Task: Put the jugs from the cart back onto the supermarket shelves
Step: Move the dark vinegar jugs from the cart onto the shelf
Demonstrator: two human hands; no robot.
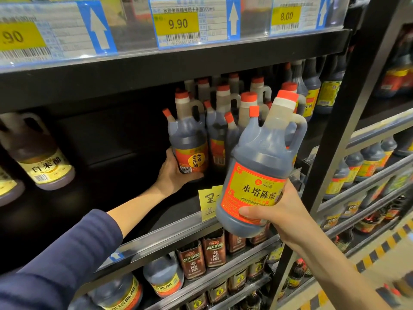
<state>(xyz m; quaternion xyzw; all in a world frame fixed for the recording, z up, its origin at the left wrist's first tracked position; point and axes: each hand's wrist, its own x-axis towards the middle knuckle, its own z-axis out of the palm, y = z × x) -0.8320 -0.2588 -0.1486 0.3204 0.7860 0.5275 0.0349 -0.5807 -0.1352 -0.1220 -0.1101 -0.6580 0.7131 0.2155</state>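
Jug (263, 157) tilted in right grip (279, 212), left grip (173, 173) clasping shelved jug (190, 142), its fingers hidden behind

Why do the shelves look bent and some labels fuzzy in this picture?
In the head view, the wide-angle lens bows the shelf edge and leans the black post; the price tags are soft, with glare on their plastic cover; the near jug in the right hand reads sharp; the bay beside the far jug in the left hand sits in shadow; the floor is smeared.
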